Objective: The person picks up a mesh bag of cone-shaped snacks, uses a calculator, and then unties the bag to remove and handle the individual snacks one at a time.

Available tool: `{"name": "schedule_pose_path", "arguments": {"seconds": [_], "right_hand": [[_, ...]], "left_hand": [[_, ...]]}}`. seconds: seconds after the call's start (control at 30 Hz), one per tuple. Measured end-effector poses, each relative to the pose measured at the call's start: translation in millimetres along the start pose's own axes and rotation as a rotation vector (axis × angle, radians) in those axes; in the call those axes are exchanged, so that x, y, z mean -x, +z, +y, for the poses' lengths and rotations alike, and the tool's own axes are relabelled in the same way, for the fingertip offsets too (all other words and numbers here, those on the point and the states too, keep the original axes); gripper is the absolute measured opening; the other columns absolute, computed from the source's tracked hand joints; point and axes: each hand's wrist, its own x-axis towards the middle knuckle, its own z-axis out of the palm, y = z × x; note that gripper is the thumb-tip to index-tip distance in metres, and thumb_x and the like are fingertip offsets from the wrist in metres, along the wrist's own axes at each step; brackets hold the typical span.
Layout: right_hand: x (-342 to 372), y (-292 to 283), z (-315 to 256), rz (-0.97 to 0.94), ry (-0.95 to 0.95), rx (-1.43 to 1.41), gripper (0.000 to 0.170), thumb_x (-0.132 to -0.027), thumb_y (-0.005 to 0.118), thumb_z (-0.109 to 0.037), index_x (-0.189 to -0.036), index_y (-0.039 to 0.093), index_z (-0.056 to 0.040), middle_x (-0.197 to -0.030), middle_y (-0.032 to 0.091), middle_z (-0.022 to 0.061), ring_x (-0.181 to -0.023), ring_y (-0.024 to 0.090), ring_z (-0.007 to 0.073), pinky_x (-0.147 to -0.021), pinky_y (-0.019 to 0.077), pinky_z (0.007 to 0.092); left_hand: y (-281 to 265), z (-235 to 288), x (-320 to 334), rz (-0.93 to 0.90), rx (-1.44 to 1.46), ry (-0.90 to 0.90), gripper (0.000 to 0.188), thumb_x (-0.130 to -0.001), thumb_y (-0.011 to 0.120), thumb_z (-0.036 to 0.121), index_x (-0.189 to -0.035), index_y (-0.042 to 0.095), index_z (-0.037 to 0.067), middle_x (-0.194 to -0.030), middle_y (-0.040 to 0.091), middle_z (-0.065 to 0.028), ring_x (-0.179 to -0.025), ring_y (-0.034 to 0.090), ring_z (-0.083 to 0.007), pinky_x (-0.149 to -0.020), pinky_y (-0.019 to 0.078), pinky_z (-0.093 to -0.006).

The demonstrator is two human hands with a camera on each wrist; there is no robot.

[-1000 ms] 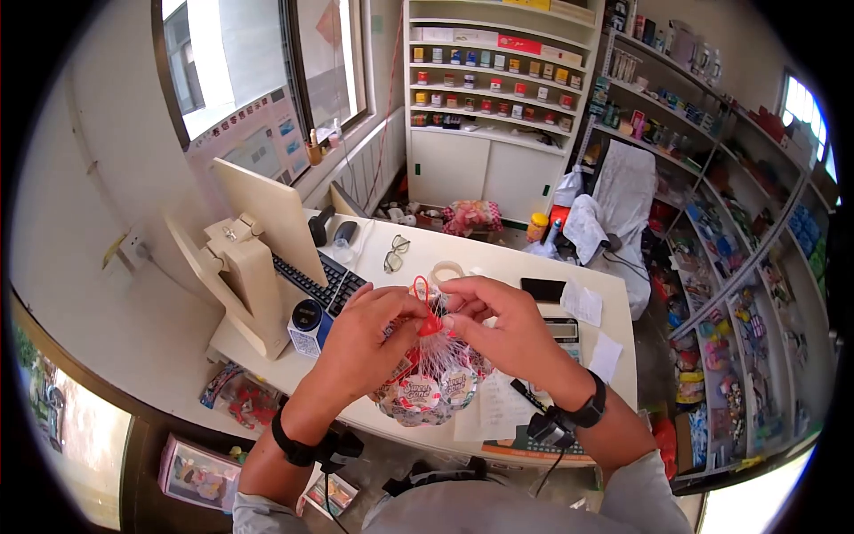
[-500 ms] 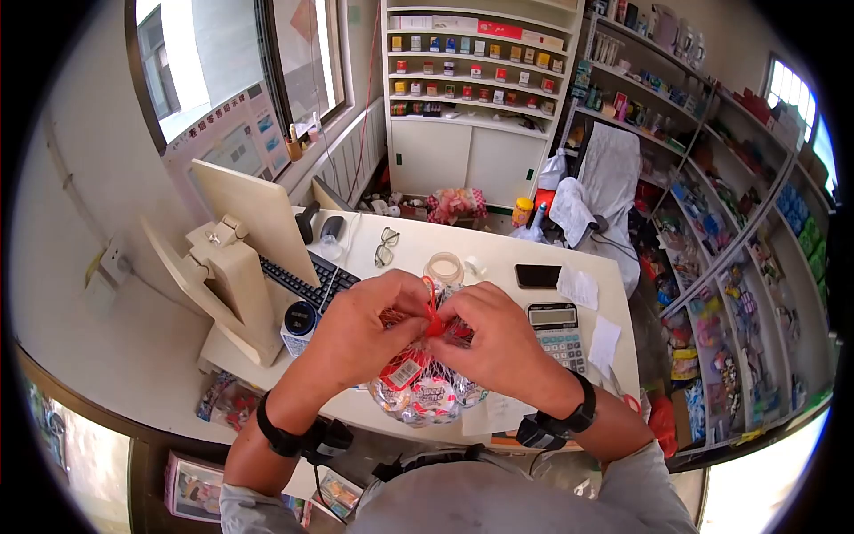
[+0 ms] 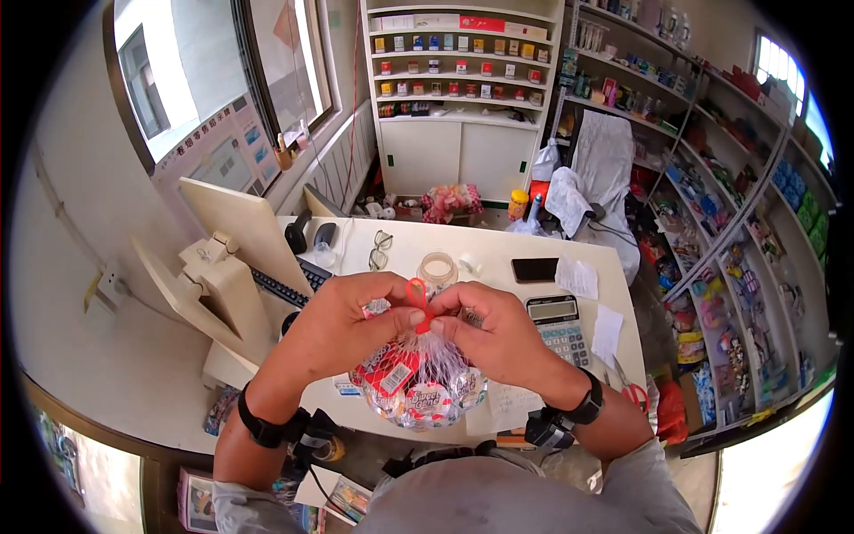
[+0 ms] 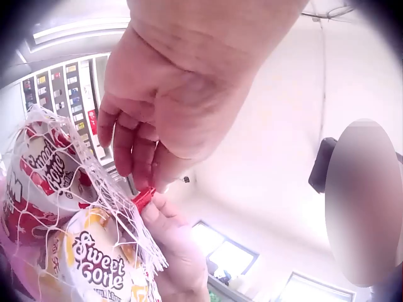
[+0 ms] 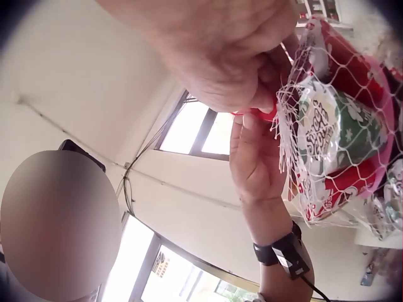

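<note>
A white net bag (image 3: 427, 392) of round printed packs hangs below both hands, above the desk's near edge. Its gathered neck has a red clip (image 3: 423, 322) with a red loop (image 3: 416, 290) standing up from it. The left hand (image 3: 356, 320) pinches the clip from the left between thumb and fingers; the right hand (image 3: 498, 334) pinches it from the right, thumb tips close together. In the left wrist view the red clip (image 4: 143, 198) sits between the fingertips, beside packs (image 4: 101, 264) lettered "Sweet Cone". A green pack (image 5: 334, 129) shows through the mesh in the right wrist view.
On the desk (image 3: 480, 245) lie a tape roll (image 3: 438, 267), glasses (image 3: 381, 250), a phone (image 3: 536, 270), a calculator (image 3: 557, 329), papers (image 3: 607, 336) and red-handled scissors (image 3: 635, 396). A monitor (image 3: 245, 258) and keyboard stand left; stocked shelves (image 3: 738, 267) are at the right.
Both hands and the bag have shifted slightly relative to the desk, and the bag has turned so a red pack with a barcode shows. The view has moved; both hands still pinch the red clip.
</note>
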Motion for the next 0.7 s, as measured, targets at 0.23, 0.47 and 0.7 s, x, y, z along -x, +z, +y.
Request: {"name": "schedule_pose_path", "arguments": {"seconds": [0.23,0.47,0.7], "right_hand": [[-7.1,-7.7,-13.3,-0.043,0.170,-0.111,0.015,-0.094,0.072,-0.010,-0.106,0.071,-0.0008,-0.100,0.073,0.0052,-0.091,0.065,0.0100,-0.081,0.0535,0.0295],[-5.9,1.0,-13.8,0.129,-0.386,0.380,0.031,-0.081,0.086,-0.024,-0.094,0.069,-0.0021,-0.090,0.069,0.0101,-0.087,0.067,0.0278,-0.076,0.0526,0.0403],[-1.8,25.9,-5.7,0.280,-0.518,0.651,0.028,-0.077,0.082,-0.023,-0.090,0.067,-0.0049,-0.087,0.067,0.0097,-0.085,0.065,0.0312,-0.081,0.0505,0.0435]], "left_hand": [[8.9,-3.6,1.8,0.080,-0.037,-0.084,0.010,-0.092,0.079,0.009,-0.097,0.074,0.002,-0.088,0.074,-0.0014,-0.082,0.064,-0.0066,-0.076,0.0531,-0.0273],[13.3,-0.1,3.1,0.233,-0.009,-0.068,0.010,-0.092,0.079,0.009,-0.089,0.072,0.002,-0.083,0.073,-0.0001,-0.081,0.063,-0.0054,-0.074,0.0523,-0.0264],[11.7,0.8,5.4,0.236,-0.083,-0.061,0.011,-0.091,0.080,0.008,-0.096,0.074,0.000,-0.087,0.075,-0.0025,-0.083,0.064,-0.0056,-0.077,0.0534,-0.0269]]}}
